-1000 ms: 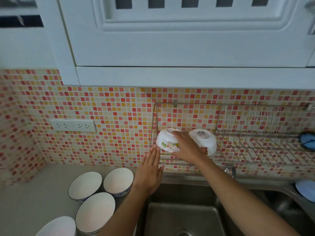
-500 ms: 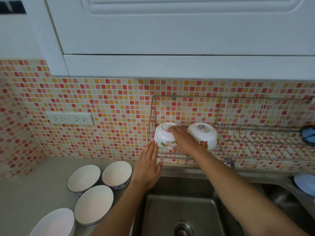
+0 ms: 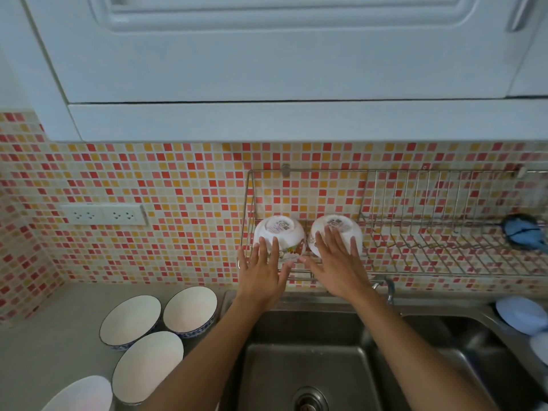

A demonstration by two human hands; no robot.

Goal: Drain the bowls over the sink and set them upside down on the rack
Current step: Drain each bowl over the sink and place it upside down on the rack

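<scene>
We press flat, open fingers: left hand [image 3: 261,277] and right hand [image 3: 336,268] steady each upturned bowl [image 3: 278,232] [image 3: 336,228] squarely on the rack [image 3: 444,253] wires.

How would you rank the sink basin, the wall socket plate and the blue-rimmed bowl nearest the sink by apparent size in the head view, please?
1. Sink basin, clearly largest.
2. Wall socket plate and blue-rimmed bowl: look similar, and the bowl sits nearer the camera, so I won't rank them.
</scene>
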